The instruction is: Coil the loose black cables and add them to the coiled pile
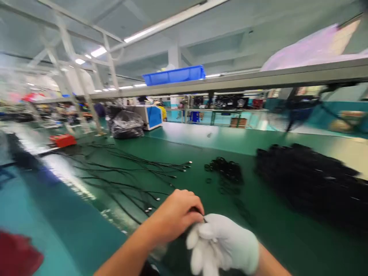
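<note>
Fingers of my bare left hand [179,212] are curled in, thumb and forefinger pinching a thin dark piece [204,219] where both hands meet, low over the worktop [276,245]. The bent fingers of my gloved right hand [227,241] rest just beside it; what they grip, I cannot tell. The piece seems light and bendy, so I judge it best held close to its end, since the glove might slip on it. Beyond my left hand lie black cables [172,166] with pale tips, likely supple, stiffer near those tips. Farther right sit small black rings [230,168], probably very light, then a big dark pile [310,180]
</note>
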### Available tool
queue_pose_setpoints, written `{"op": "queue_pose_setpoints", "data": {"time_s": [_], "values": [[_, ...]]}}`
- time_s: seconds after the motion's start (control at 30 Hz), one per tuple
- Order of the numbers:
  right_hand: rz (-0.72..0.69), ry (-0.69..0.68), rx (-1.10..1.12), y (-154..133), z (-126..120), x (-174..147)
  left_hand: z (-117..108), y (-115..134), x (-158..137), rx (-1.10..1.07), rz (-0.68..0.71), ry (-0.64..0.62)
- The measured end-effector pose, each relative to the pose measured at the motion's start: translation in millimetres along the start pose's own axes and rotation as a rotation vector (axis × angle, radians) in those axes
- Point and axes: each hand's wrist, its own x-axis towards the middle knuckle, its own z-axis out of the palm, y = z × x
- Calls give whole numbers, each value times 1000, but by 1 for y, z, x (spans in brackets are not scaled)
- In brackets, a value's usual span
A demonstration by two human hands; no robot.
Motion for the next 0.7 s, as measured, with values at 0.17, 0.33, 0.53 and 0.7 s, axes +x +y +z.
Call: {"op": "queue_pose_setpoints", "data": {"time_s": [0.17,0.33,0.53,0.7], "values": [[62,-248,220,-9,-15,4,-5,-4,15,-257,-32,-87],[54,-263,220,-5,-21,9,-3,-1,26,-207,-20,-74],[-77,-195,206,1,-29,4,22,-14,29,-54,22,3],[-701,1,405,-51,-37,-36,50,-59,-9,521,-23,198]]}}
